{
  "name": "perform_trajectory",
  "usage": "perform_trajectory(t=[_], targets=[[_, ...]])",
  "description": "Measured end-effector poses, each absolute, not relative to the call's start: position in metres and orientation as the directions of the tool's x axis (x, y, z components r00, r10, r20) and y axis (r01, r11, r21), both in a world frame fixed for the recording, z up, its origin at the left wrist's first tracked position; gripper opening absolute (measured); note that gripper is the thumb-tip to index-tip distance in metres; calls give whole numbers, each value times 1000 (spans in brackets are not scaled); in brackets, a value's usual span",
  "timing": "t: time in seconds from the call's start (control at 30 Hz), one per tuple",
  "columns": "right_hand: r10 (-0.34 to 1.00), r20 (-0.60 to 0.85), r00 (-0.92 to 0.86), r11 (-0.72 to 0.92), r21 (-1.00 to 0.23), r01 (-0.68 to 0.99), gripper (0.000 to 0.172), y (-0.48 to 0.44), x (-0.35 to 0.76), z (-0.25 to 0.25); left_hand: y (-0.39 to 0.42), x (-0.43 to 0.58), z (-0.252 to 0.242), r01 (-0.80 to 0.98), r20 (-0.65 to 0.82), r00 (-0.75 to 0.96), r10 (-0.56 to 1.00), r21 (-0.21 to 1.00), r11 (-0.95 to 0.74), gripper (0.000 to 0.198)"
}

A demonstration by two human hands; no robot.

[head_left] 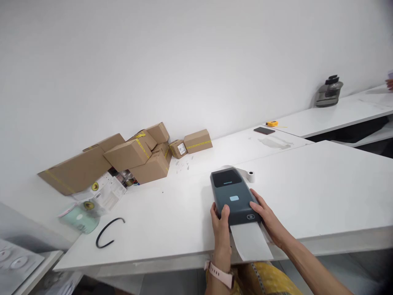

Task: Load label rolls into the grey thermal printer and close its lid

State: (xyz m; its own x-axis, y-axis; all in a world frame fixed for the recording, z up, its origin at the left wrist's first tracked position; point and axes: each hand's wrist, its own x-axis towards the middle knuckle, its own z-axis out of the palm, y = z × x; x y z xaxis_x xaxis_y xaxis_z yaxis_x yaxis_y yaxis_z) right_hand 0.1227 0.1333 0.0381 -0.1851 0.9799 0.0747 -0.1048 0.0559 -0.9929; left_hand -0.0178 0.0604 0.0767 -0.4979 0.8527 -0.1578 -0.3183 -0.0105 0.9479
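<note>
A dark blue-grey label printer (235,200) is gripped between my two hands over the front part of the white table. My left hand (220,221) clasps its left side, thumb on the top. On the opposite side, my right hand (264,215) wraps the edge with its thumb on top as well. A blank strip of white paper (251,241) sticks out of the printer's near end and hangs past the table edge. Behind the printer, a small roll of white paper (251,176) lies on the table with a loose length running toward the printer.
Cardboard boxes (129,155) are piled against the wall at left. A mint-green canister (80,219) and a black curved band (106,233) lie nearer. A phone (264,130), a yellow tape measure (272,123) and a dark clear container (329,92) are at right. Another person's hand (389,85) shows far right.
</note>
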Motion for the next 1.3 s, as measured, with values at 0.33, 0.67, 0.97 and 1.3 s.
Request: perform_trajectory(t=[0.33,0.67,0.97,1.3], targets=[[983,-45,-178,-65,-992,-110,87,135,120,32,70,-17,59,-255,-121,-527,841,967,-20,67],[978,181,-107,182,-983,-1,62,124,121,39,54,-25,59,-207,-102,-459,883,978,5,77],[955,255,-153,264,-964,36,44,108,136,41,28,-20,38,-126,-60,-573,817,992,-16,86],[935,321,-153,343,-927,152,43,111,143,25,1,-4,15,-199,-263,-559,786,963,181,75]])
